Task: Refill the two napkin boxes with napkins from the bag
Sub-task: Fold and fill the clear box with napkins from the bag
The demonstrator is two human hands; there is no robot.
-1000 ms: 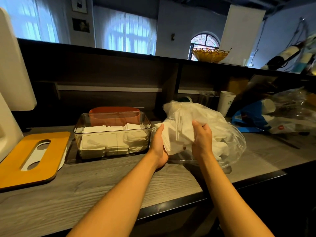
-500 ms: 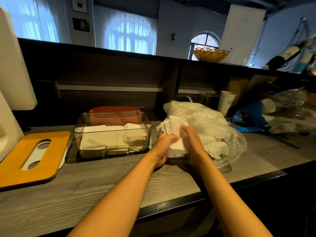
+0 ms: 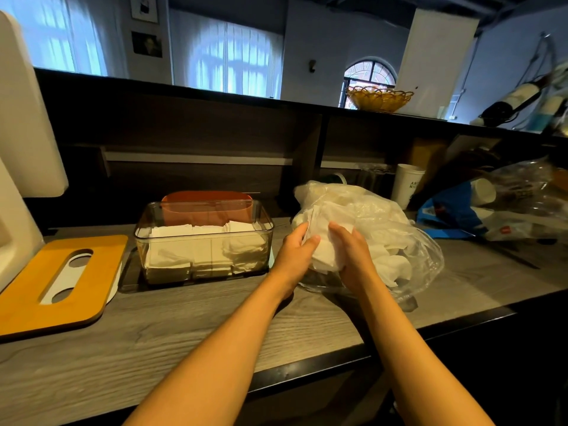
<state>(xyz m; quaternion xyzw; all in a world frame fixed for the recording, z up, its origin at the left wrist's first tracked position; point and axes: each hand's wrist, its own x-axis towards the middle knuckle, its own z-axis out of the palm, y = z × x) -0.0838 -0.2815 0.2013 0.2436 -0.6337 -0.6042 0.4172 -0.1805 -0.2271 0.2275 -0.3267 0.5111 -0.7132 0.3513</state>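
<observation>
A clear plastic bag (image 3: 396, 222) of white napkins lies on the grey wooden counter, right of centre. At its left mouth both my hands hold a stack of white napkins (image 3: 324, 255). My left hand (image 3: 296, 250) grips the stack's left side with its thumb on top. My right hand (image 3: 353, 256) clasps the right side. Left of the bag stands a clear napkin box (image 3: 203, 207), lidless and about half full of napkins. Behind it stands an orange box (image 3: 206, 198), mostly hidden.
An orange lid with a slotted opening (image 3: 58, 281) lies flat at the left, next to a white appliance (image 3: 18, 149). A white paper cup (image 3: 407, 184), a blue bag (image 3: 448, 210) and more clear plastic crowd the back right. The counter's front edge runs below my forearms.
My right hand came down from the top of the bag to the napkin stack. Both hands have closed on the stack and drawn it slightly lower and clear of the bag's mouth.
</observation>
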